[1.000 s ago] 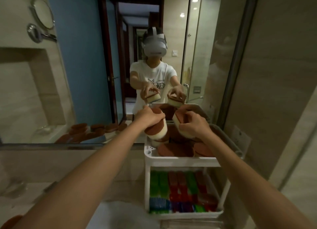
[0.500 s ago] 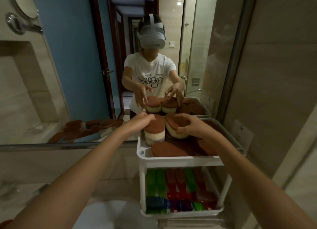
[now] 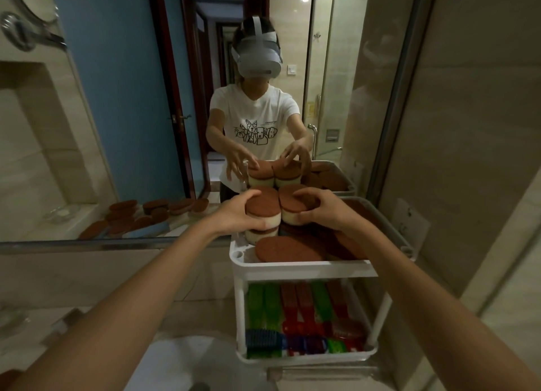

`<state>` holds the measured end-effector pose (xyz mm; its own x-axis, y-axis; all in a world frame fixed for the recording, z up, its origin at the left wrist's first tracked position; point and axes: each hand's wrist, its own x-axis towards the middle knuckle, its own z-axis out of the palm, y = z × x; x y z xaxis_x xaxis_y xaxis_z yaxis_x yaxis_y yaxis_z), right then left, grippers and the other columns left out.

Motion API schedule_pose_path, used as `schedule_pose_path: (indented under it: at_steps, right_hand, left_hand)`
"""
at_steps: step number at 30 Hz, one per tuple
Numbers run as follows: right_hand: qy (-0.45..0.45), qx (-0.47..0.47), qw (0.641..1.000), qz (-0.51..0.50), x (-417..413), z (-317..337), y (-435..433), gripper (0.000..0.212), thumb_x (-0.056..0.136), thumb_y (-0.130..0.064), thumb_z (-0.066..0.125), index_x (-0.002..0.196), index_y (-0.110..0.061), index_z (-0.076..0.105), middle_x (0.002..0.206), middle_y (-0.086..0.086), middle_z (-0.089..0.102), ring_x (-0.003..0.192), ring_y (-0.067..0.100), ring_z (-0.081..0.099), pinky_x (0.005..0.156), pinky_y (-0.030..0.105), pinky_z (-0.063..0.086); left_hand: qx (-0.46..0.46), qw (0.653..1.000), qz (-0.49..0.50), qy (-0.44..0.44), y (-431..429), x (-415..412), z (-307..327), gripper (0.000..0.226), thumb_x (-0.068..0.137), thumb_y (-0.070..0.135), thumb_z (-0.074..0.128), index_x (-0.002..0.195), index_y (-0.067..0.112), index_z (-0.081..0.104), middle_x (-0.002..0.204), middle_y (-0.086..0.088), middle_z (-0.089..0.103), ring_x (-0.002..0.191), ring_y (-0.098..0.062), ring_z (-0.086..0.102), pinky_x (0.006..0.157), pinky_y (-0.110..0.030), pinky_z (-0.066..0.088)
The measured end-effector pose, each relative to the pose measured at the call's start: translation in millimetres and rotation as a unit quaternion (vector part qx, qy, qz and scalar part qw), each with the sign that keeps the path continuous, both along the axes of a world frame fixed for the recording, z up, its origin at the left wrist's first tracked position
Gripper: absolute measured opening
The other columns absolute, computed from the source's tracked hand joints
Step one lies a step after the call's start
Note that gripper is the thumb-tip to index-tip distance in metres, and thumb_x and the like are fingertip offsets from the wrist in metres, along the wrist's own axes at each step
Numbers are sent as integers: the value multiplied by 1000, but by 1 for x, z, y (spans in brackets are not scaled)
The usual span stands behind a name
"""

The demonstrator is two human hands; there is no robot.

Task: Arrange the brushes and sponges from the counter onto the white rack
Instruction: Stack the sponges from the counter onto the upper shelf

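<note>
Both hands sit over the white rack's (image 3: 301, 266) top tray. Left hand (image 3: 237, 212) wraps its fingers round a brown-topped sponge (image 3: 262, 207) stacked on another; right hand (image 3: 325, 207) grips a second sponge (image 3: 292, 204) right beside it.

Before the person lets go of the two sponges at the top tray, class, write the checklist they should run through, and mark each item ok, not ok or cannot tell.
1. Left hand grips its sponge: ok.
2. Right hand grips its sponge: ok.
3. Left sponge rests on the sponge below: ok, it sits stacked.
4. Right sponge has support underneath: cannot tell, the hand hides it.
5. Top tray of the white rack has free room: not ok, brown sponges crowd it.
6. Lower tray holds the brushes: ok.
</note>
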<state>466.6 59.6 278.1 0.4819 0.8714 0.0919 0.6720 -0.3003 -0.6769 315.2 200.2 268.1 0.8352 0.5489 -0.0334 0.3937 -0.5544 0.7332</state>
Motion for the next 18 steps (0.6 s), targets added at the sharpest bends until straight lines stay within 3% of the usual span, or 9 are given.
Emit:
schedule_pose_path:
  at_steps: [4, 9, 14, 18]
  right_hand:
    - [-24, 9, 1000, -7, 0, -6, -3, 57, 78, -20, 72, 130, -23, 49, 135, 4, 48, 112, 16, 48, 87, 24, 39]
    - [-38, 27, 999, -9, -1, -8, -4, 50, 79, -21, 70, 125, -25, 52, 131, 5, 51, 107, 17, 52, 88, 28, 44]
    - [-40, 35, 999, -1, -2, -12, -6, 50, 79, -20, 70, 126, -23, 51, 129, 4, 54, 99, 10, 50, 84, 25, 44]
    - [-44, 33, 999, 1, -2, -12, -3, 50, 80, -19, 69, 127, -22, 51, 130, 5, 53, 102, 12, 49, 84, 24, 42]
  left_hand:
    - [44, 999, 10, -26, -7, 0, -6, 86, 74, 23, 77, 145, 23, 29, 144, -5, 41, 127, -18, 44, 93, -21, 37]
    - [89, 995, -6, -41, -12, -2, -9, 82, 74, 17, 76, 143, 23, 32, 141, -6, 43, 108, -6, 41, 86, -18, 34]
    - [120, 992, 24, -39, -8, 0, -17, 81, 72, 26, 77, 141, 28, 34, 135, -9, 45, 121, -21, 47, 86, -21, 34]
    - [125, 991, 36, -32, -4, 2, -21, 82, 71, 28, 77, 142, 28, 35, 134, -9, 46, 122, -23, 47, 86, -22, 34]
